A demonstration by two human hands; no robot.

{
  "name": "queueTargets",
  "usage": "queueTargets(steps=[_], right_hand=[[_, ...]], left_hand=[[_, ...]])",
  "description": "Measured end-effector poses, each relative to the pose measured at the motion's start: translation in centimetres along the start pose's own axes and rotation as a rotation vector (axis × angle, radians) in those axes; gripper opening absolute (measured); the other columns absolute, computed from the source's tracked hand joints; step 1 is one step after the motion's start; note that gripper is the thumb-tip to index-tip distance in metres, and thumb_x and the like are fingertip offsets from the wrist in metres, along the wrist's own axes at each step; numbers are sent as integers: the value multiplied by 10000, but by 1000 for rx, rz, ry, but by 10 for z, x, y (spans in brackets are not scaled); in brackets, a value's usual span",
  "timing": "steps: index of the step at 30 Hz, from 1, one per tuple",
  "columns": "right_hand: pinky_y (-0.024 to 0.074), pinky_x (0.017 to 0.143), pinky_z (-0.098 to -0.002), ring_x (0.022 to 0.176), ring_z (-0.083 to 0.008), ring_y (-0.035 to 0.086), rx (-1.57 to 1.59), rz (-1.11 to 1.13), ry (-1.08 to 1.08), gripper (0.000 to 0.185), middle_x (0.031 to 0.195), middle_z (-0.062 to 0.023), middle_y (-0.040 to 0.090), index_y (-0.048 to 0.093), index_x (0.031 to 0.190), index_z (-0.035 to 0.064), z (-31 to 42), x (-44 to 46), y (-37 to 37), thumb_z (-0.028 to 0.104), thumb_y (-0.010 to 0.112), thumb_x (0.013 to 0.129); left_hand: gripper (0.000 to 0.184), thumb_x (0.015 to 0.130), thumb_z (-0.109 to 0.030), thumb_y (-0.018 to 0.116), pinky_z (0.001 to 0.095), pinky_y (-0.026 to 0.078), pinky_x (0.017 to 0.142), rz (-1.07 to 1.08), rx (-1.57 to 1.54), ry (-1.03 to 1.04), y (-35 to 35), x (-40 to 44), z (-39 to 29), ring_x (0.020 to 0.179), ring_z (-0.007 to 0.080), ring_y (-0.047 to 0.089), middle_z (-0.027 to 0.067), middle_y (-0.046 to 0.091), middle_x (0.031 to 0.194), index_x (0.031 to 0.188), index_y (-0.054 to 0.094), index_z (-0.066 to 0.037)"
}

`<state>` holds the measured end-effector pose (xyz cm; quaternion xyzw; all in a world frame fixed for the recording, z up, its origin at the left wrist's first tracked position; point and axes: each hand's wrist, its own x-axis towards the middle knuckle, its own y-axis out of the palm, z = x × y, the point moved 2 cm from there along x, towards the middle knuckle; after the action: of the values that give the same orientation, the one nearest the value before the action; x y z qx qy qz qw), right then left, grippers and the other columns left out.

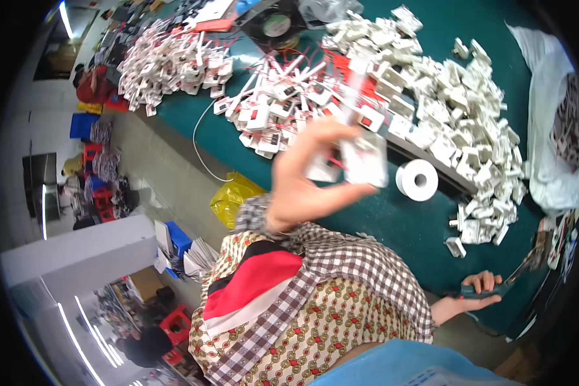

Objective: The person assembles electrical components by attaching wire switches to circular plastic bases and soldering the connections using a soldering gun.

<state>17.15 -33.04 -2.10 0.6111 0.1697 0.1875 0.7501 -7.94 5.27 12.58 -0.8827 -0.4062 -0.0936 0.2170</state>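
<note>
At the table (402, 228), half-curled hands (294, 180) hold white part (367, 164), dark tool (475, 293)

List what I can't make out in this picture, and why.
All in the head view:
1. Details of the white piece in the left hand: blurred.
2. Exact kind of dark tool in the right hand: partly covered by its fingers.
3. Lower layers of the white casings: buried under upper ones.
4. Far end of the clear plastic bag: cut off by the top edge.
</note>
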Motion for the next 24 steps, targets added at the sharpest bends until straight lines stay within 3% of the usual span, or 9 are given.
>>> queueTargets(steps=[1, 2, 3, 5, 8, 11, 14, 24], right_hand=[[440, 523, -186, 714, -78, 437, -11, -9, -12, 425, 774, 24, 424, 480, 1108, 35, 1, 0, -2, 231, 742, 837], [440, 521, -181, 712, -74, 437, -27, -18, -13, 425, 771, 24, 424, 484, 1111, 31, -8, -6, 17, 233, 740, 838], [441, 519, -176, 711, -70, 437, -28, -23, -17, 425, 769, 24, 424, 488, 1113, 27, -9, -7, 18, 235, 738, 839], [440, 510, -167, 707, -62, 436, -33, -28, -34, 420, 763, 25, 423, 497, 1114, 23, -7, -7, 20, 236, 734, 841], [445, 498, -161, 701, -48, 440, -55, -39, -62, 397, 759, 28, 431, 518, 1107, 28, -4, -5, 22, 233, 731, 841], [453, 503, -155, 706, -46, 447, -83, -55, -56, 397, 766, 29, 444, 518, 1109, 32, -5, -6, 31, 229, 733, 839], [459, 511, -152, 710, -44, 451, -107, -31, -42, 392, 772, 30, 454, 518, 1108, 31, -4, -6, 32, 233, 728, 845], [487, 548, -177, 746, -64, 497, -156, -6, -22, 420, 803, 6, 471, 528, 1135, -12, -7, -8, 39, 232, 718, 852]], left_hand=[[573, 644, -94, 848, 318, 479, 865, -127, 11, -3, -22, -1, 1, 1045, 184, 583, 133, 601, 1185, 1151, 592, -19], [566, 663, -52, 826, 325, 486, 897, -238, -22, -145, -60, 1, -7, 1058, 191, 594, 145, 590, 1229, 1170, 577, -9], [561, 685, -16, 803, 328, 489, 918, -281, 45, -35, -82, 6, -4, 1080, 192, 593, 147, 587, 1242, 1191, 562, 4], [533, 706, -8, 791, 326, 485, 920, -403, -115, -134, -100, 5, -8, 1078, 189, 590, 153, 589, 1242, 1188, 564, 17], [521, 707, -11, 795, 312, 482, 913, -343, -155, -103, -98, 8, -9, 1060, 172, 594, 150, 600, 1218, 1176, 573, 36], [495, 704, -33, 805, 281, 471, 882, -271, -279, -285, -93, 11, -8, 1031, 138, 591, 105, 630, 1133, 1148, 598, 39], [487, 708, -53, 812, 270, 473, 871, -226, -358, -281, -91, 13, -7, 1004, 126, 598, 85, 644, 1084, 1139, 602, 34], [479, 678, -109, 848, 270, 500, 829, -259, -173, -231, -106, 11, 1, 954, 122, 621, 82, 651, 1069, 1084, 628, 17]])
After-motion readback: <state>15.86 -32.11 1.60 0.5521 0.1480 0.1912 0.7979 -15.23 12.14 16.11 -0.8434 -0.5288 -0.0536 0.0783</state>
